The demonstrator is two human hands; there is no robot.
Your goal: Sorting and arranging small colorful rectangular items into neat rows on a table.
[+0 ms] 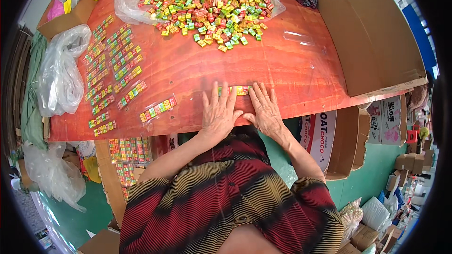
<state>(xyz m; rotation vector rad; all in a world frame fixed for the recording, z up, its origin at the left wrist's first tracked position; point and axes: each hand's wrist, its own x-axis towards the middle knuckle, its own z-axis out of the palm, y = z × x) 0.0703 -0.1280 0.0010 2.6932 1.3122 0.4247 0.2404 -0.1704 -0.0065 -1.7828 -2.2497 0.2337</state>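
Note:
Near the table's front edge, a short row of small wrapped blocks (242, 90), yellow, green and red, lies between my hands. My left hand (219, 115) rests flat over its left end, fingers stretched out and pointing away from me. Over the right end lies my right hand (267, 113), also flat with its fingers extended. The thumbs point toward each other on the near side of the row. My fingers hide both ends of it. To the left sits a similar row in a clear sleeve (157, 108).
Several more sleeved rows (125, 56) cover the table's left side. A large heap of loose blocks (212, 7) spills from a clear plastic bag (129, 2) at the back. Clear plastic strips (301, 38) lie right of it, beside a tall cardboard box (369, 33).

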